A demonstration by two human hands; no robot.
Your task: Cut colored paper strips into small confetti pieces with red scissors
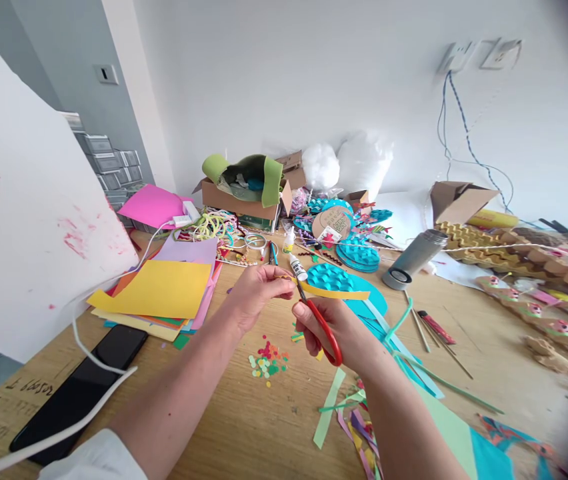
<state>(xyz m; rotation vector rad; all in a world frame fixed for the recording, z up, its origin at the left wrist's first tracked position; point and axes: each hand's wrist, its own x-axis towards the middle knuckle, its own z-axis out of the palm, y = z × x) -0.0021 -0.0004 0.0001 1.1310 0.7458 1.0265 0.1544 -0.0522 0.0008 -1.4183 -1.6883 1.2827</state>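
Yellow paper strip (337,293) just beyond right hand (348,332), long axis running sideways; left hand (263,291) nearer its left end, fingertips pinched together there. Right fingers wrapped round red scissors (325,327), blades at strip beside left fingertips.

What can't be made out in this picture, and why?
In the head view:
Part of the scissors: hidden by the right hand.
Print on the white bottle beyond the scissors: too small to read.
Left sleeve: cut off by the bottom edge.
Cardboard box: inside partly covered by green cloth.
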